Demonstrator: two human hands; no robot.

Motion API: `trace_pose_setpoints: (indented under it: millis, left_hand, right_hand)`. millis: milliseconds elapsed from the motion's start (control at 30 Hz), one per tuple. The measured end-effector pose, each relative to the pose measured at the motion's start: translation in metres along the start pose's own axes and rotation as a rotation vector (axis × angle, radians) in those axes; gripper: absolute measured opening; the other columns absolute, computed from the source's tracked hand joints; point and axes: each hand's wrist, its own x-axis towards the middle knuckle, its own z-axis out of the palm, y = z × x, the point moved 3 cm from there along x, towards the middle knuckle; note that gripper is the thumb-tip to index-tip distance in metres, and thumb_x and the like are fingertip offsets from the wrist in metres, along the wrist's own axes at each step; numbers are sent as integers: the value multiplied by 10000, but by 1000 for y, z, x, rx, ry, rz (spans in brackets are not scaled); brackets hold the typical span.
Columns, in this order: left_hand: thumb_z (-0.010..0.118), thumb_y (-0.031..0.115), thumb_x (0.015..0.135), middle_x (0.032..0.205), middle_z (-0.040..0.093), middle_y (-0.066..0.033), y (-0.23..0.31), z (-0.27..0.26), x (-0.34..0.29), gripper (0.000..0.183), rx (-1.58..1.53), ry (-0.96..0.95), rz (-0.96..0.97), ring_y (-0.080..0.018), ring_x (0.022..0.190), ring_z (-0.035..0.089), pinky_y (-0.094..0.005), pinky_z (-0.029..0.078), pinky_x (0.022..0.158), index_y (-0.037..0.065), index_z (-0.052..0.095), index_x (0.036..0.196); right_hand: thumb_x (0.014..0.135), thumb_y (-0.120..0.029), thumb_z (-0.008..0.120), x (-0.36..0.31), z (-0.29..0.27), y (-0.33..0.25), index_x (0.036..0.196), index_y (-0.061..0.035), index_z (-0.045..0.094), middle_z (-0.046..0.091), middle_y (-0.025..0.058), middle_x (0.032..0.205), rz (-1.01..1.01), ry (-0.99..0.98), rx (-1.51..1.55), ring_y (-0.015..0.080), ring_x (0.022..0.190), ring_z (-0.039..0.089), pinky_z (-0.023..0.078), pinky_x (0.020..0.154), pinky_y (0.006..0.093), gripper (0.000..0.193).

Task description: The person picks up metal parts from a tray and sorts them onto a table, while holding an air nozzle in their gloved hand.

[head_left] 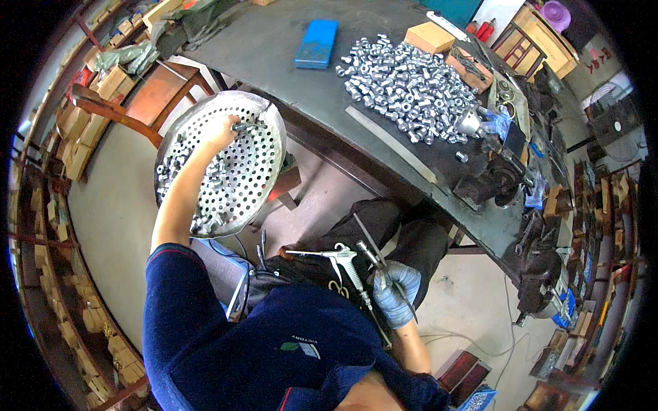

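Observation:
My bare left hand reaches into a round perforated metal pan. Its fingers close on a small metal fitting, with a few more beside it. Other fittings lie along the pan's left side and near edge, partly behind my forearm. My right hand, in a grey-blue glove, is closed around a long thin file-like tool. A short shiny cylindrical rod also sticks out of this grip; how the fingers hold each is hidden. Beside it, over my lap, lies a white air blow gun.
A dark workbench carries a large heap of metal fittings, a blue box, a flat metal bar and a vise. A wooden chair stands left. Shelves with boxes line both sides. A hose crosses the floor.

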Motion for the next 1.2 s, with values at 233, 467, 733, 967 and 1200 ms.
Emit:
trace_pose_setpoints:
  millis: [233,467,733,967,1200]
  left_hand:
    - [582,20,845,991,649,-165,130,-56,-63,282,-1509,-289,-96,-203,889,642,-322,506,830,-49,563,1118]
    - [652,-27,777,1012,645,-163,241,-44,-117,357,-1855,-804,74,-265,910,640,-371,507,846,-21,585,1128]
    - [693,-3,746,959,636,-110,265,-42,-120,347,-1651,-955,80,-175,835,613,-302,520,724,-36,605,1080]
    - [718,64,752,913,639,-89,278,-51,-121,333,-1518,-1035,138,-109,735,588,-243,505,646,-47,614,1048]
    - [620,229,868,708,626,-109,291,-46,-125,336,-1571,-1065,101,-119,544,581,-238,489,520,-59,596,1039]
  right_hand:
    - [674,-107,691,11,-1,-16,561,-94,512,474,85,521,-48,-39,-141,258,453,486,390,448,330,211]
    - [661,-107,720,14,-5,-20,556,-107,484,458,80,510,-161,38,-145,261,438,482,377,429,328,258]
    - [676,-137,734,14,-12,-8,547,-92,498,469,91,503,-118,34,-97,252,429,489,385,432,329,273]
    - [648,-200,748,17,-3,-1,494,-113,460,471,93,494,-175,-12,-191,273,454,523,406,436,354,338]
    - [644,-192,755,19,-9,-6,503,-113,490,462,90,486,-243,-4,-297,265,441,509,409,433,354,310]
